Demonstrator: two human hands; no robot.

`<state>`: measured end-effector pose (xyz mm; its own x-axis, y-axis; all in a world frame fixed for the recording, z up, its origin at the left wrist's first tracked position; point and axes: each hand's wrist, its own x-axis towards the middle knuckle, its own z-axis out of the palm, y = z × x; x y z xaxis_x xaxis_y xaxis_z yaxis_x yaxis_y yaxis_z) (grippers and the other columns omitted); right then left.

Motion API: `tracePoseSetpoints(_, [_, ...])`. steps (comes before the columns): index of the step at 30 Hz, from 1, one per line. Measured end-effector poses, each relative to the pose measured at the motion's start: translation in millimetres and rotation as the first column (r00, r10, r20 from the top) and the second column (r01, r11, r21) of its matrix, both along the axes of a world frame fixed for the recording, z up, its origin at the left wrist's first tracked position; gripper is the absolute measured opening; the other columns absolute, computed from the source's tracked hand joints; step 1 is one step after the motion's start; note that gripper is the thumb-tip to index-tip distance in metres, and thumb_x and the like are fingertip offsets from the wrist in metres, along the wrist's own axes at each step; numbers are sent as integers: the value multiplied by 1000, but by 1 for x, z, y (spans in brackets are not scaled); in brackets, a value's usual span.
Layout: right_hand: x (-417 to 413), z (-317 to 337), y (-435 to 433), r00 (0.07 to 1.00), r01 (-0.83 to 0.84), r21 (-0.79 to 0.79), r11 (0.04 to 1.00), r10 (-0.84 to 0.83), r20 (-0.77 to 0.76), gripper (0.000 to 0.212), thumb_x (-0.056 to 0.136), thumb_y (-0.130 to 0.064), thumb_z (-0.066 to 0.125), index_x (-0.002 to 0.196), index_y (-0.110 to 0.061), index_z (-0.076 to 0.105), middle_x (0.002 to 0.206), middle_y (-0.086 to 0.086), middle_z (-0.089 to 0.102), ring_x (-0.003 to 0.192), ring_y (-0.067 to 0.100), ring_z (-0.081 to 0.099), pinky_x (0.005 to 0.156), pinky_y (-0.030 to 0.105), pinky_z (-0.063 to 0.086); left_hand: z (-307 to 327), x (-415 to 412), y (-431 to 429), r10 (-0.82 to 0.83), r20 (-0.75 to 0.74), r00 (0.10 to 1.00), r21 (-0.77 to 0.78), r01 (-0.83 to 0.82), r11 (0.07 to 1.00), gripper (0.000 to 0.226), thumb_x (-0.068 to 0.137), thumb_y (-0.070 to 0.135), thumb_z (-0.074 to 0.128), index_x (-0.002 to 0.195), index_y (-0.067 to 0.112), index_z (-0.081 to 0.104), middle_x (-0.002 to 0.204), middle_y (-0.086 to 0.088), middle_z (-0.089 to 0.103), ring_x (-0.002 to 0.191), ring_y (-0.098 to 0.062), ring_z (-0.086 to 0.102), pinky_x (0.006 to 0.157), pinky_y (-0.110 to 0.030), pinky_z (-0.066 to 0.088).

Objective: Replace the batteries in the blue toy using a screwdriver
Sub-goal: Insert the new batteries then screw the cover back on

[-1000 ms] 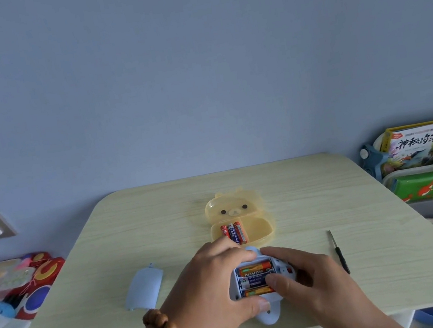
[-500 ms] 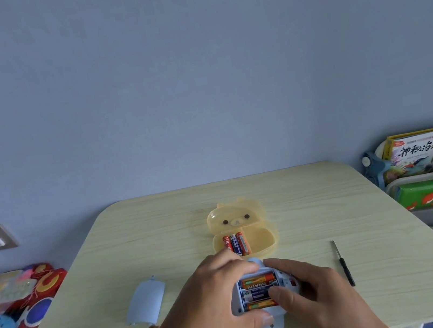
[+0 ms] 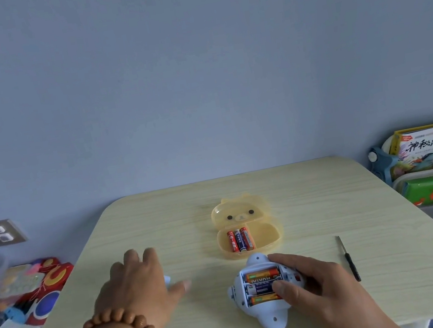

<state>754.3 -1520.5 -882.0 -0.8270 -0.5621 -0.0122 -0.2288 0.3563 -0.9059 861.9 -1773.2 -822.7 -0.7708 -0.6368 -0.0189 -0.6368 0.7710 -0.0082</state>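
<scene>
The blue toy (image 3: 272, 318), glossy rounded plastic, is pinned near the front edge of the surface (image 3: 329, 202) by the right hand (image 3: 323, 288), fingers curled round it, thumb on the middle of three crosswise batteries (image 3: 260, 275); its long axis runs near to far. To its left, the left hand (image 3: 138, 284) is spread, fingers apart, over a pale blue sliver (image 3: 167, 279), judged the cover. The thin screwdriver (image 3: 348, 259) lies just beside the right hand.

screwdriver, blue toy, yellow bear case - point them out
screwdriver (image 3: 349, 260), head view, upper black handle
blue toy (image 3: 272, 316), head view, lower shell
yellow bear case (image 3: 267, 236), head view, bare right half of tray
</scene>
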Motion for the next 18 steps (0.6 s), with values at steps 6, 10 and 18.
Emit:
tracePoseSetpoints(6, [0,-1,0,1000,12,-3,1000,-12,-3,37,82,-43,80,117,-49,71,103,-12,79,95,-1,73,90,35,59,-12,3,-9,-22,38,999,75,19,997,37,81,53,59,95,25,38,92,3,36,101,-21,54,73,-27,41])
tracePoseSetpoints(10, [-1,-2,-1,1000,-12,-23,1000,12,1,53,69,-66,72,120,-51,68,108,-11,78,100,1,72,92,34,59,-14,0,-11,-62,5,998,62,61,996,34,82,44,59,106,24,46,99,3,45,100,-20,56,74,-27,45])
tracePoseSetpoints(18, [-1,-2,0,1000,-14,-39,999,14,0,55,66,-71,70,119,-55,67,108,-11,78,101,1,72,93,35,59,1,-7,11,-214,-548,809,270,413,870,71,57,60,74,122,37,55,105,17,54,92,-3,59,80,-28,53])
